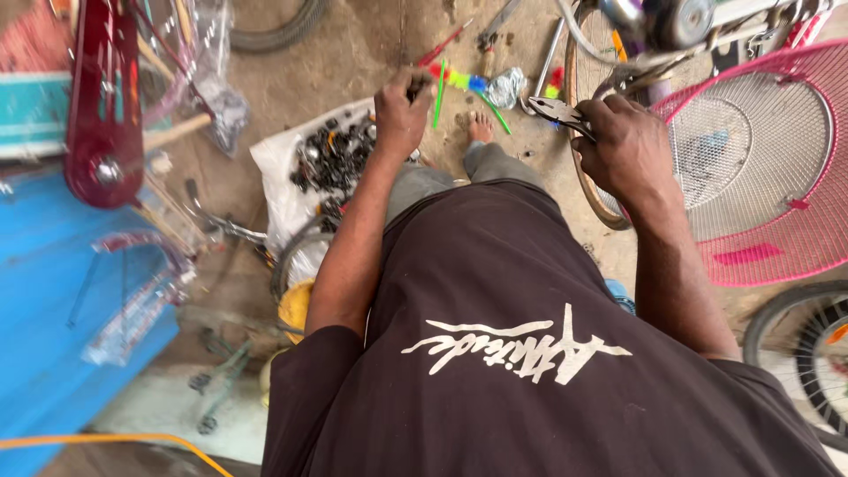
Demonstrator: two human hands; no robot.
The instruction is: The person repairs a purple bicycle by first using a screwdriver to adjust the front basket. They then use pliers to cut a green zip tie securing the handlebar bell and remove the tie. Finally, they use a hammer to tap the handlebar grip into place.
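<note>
the left hand [402,110] sits at upper centre of the frame, curled tight into a fist around a small dark item that pokes out at the top of the fingers; what that item is cannot be told; just right of this hand a thin green stick [439,93] stands nearly upright against the floor; the right hand [623,146] is at upper right, fingers wrapped and pressed together around the handles of a pair of pliers [558,111], whose metal nose points toward the left and slightly up, jaws nearly together with nothing seen between them; the two hands are apart, with a bare foot [480,126] on the ground between them; below the left hand, a white sheet [283,190] on the floor carries a heap of small dark metal parts [334,157]; behind the right hand stands a bicycle wheel [590,177] with a tan tyre, and beside it to the right a pink wire basket [764,168] fills the right edge; at upper left a dark red chain guard [102,97] hangs upright over a blue surface [40,291]; coloured tools and a crumpled bit of foil [506,87] lie scattered at the top centre; the dark shirt [530,353] fills the lower middle; another tyre [799,344] shows at lower right.
</note>
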